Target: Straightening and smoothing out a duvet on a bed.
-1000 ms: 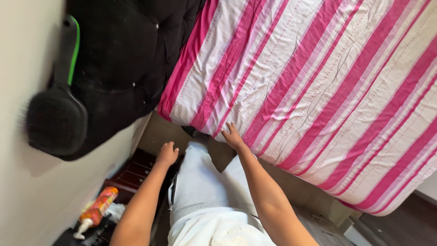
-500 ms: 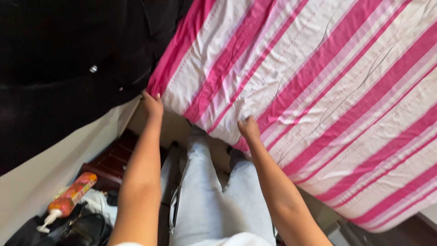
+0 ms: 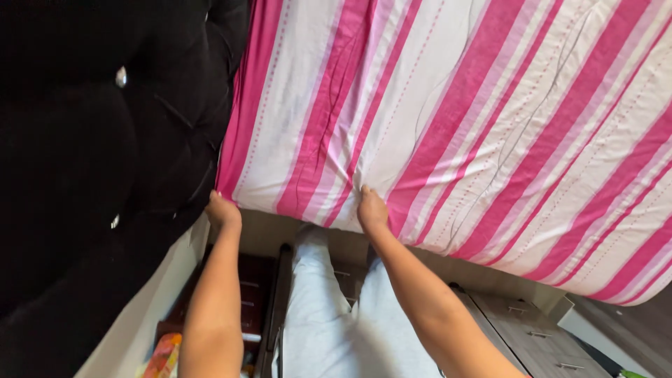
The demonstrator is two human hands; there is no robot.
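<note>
I see the pink-and-white striped bedcover [image 3: 476, 119] filling the upper right of the frame, mostly flat, with a few creases near its lower edge. My left hand [image 3: 222, 210] pinches the cover's corner at centre left, fingers closed on the fabric. My right hand [image 3: 371, 208] presses on the edge just right of centre — whether its fingers curl under I cannot tell. By my judgement the spread is largely laid, and this near corner and hem remain to be squared. A black tufted headboard [image 3: 105, 140] crowds the left side, touching the corner; a dark wooden nightstand [image 3: 245, 301] and pale drawers [image 3: 532, 336] sit below.
</note>
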